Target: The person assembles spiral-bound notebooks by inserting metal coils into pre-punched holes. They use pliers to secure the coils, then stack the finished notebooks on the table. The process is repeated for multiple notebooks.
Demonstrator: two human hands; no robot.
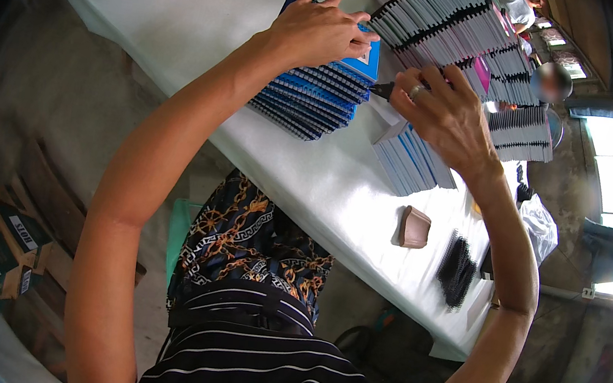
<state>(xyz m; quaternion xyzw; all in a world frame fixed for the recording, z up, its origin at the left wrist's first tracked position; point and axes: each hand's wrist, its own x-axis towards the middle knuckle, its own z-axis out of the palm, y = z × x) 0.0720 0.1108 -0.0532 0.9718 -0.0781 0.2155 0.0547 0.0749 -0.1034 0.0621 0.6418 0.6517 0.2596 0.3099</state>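
Blue spiral-bound bks [306, 103] piled nr table [150, 31] edge, coil side twd 5–6 o'clock, prob. for easy reach. L hand [322, 33] spread wide on top, no grip seen, seemingly steadying pile. R hand [442, 112] at 3 o'clock, fingers curled rnd dark pointed tool [382, 90], tip by pile's side; contact can't tell. White-blue bks [406, 162] at 4; taller stacks [439, 13] at 2, apparently set back for elbow room.

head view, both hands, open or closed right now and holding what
Left hand: open, fingers spread on top of the blue notebooks.
Right hand: closed, holding a dark tool.
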